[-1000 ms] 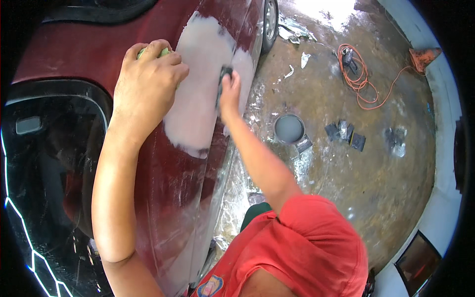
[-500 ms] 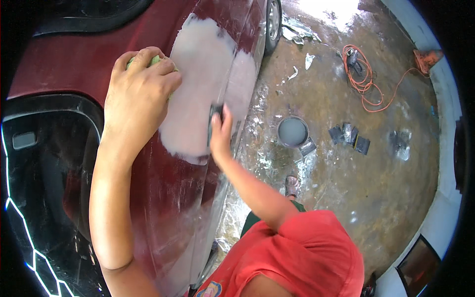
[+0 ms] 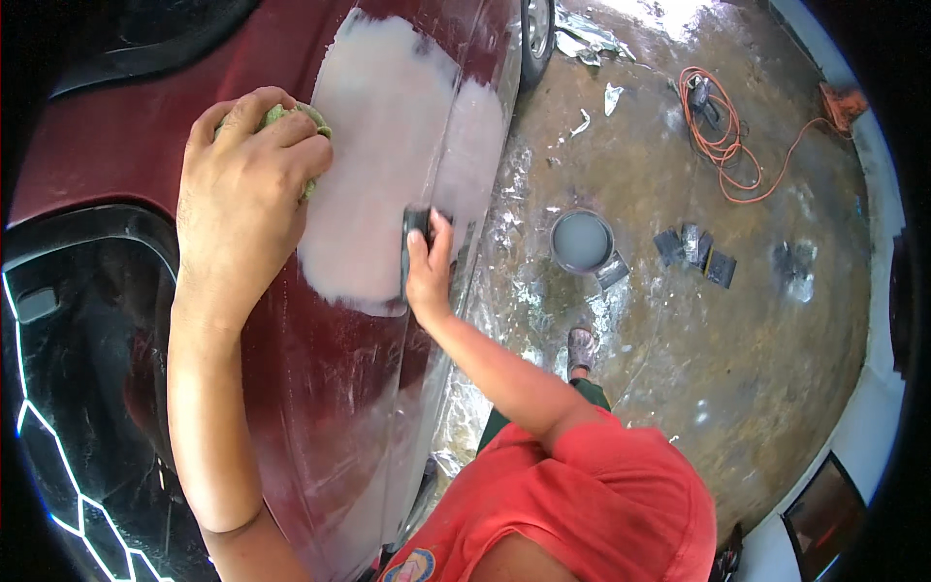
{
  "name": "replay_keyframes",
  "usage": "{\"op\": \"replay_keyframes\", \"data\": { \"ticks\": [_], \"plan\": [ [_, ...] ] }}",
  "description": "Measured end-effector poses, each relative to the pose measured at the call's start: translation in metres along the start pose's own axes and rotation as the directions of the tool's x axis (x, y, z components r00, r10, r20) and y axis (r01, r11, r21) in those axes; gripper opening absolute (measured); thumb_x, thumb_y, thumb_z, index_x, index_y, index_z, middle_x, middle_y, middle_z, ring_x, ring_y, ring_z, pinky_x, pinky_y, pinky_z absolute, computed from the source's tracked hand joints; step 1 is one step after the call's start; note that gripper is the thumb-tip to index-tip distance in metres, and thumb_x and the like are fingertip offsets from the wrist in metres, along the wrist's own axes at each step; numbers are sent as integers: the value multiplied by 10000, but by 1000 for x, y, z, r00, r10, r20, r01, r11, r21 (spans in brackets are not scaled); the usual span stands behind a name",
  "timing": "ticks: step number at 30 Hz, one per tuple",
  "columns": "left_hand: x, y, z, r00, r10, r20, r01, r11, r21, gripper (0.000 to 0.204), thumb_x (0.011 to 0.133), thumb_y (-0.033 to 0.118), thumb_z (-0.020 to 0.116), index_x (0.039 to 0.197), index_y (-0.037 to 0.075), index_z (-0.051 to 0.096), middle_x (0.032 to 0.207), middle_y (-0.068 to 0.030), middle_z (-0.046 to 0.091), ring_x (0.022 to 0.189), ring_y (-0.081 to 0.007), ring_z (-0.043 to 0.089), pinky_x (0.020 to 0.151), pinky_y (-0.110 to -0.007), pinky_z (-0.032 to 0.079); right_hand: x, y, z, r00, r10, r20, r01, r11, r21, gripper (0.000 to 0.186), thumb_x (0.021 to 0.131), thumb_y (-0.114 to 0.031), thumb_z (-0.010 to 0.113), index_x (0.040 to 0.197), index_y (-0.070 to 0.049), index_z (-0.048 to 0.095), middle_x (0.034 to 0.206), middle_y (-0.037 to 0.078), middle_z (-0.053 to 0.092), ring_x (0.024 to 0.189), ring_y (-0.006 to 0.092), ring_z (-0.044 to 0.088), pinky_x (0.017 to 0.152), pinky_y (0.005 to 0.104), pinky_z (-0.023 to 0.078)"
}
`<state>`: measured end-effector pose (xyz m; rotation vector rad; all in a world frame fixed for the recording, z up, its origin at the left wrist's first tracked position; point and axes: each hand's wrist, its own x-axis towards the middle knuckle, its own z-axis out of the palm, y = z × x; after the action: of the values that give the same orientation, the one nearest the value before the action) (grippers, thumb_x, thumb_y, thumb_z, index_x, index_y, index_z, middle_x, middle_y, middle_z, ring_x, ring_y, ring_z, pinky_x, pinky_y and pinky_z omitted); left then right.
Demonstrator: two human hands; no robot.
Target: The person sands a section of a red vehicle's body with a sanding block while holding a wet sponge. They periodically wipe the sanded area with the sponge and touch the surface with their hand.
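My left hand [image 3: 238, 189] is closed around a crumpled pale green cloth or sponge [image 3: 317, 118]. It is held at the left edge of a whitish patch of filler [image 3: 373, 160] on a dark red car panel [image 3: 310, 378]; contact with the panel cannot be made out. Lower down, my right hand [image 3: 429, 281] grips a black sanding block [image 3: 415, 225] lying along the patch's lower right part, by the body crease. My thumb and a finger show on the block, while the other fingers are mostly hidden.
On the wet, stained floor stands a round bucket of greyish water [image 3: 582, 241]. Several dark sandpaper pieces [image 3: 720, 269] lie to its right. Beyond them is a coiled orange cord [image 3: 713, 145]. A car wheel [image 3: 536, 39] and crumpled sheeting [image 3: 590, 41] are at the top.
The whole view has shifted slightly. Against the panel, the block in my right hand has slid a little toward me along the crease. My left hand keeps its grip by the patch's left edge.
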<state>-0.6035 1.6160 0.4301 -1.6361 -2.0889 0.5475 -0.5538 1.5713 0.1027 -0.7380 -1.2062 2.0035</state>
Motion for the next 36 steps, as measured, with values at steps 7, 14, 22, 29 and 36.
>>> {"op": "replay_keyframes", "data": {
  "ticks": [7,14,22,29,36],
  "plan": [
    [7,3,-6,999,29,-26,-29,1000,-5,98,763,18,654,804,105,672,981,28,701,1172,-211,617,1012,-431,461,160,-30,-2,998,13,-63,-6,994,112,558,1037,-322,555,1444,40,433,1436,240,490,1333,359,466,1156,421,335],
    [0,1,-2,1000,7,-15,-7,1000,-8,114,755,5,658,815,100,675,988,24,700,1168,-220,616,1019,-435,460,15,5,3,998,14,-67,-13,1000,15,551,1035,-271,560,1463,37,401,1436,231,464,1385,353,406,1171,464,303],
    [2,1,3,999,-11,34,11,1000,6,209,701,7,739,873,113,685,1020,17,697,1225,-243,597,1064,-446,442,73,0,4,992,59,-112,-50,996,78,533,1035,-262,556,1456,30,410,1403,218,490,1336,331,444,1157,428,323],
    [6,2,-2,1000,-5,11,5,1000,-8,212,702,3,735,878,112,686,1030,14,694,1231,-241,591,1053,-448,448,130,-8,-8,994,40,-98,-31,995,94,469,1058,-288,555,1423,-17,439,1297,120,571,1209,222,512,1070,361,392],
    [1,1,1,1000,-7,8,7,1000,0,134,762,-1,671,838,107,690,993,23,697,1178,-218,609,1029,-439,455,1,7,3,1000,19,-21,-20,999,-44,543,1037,-248,543,1464,47,387,1488,242,405,1426,372,356,1188,498,274]
  ]
}}
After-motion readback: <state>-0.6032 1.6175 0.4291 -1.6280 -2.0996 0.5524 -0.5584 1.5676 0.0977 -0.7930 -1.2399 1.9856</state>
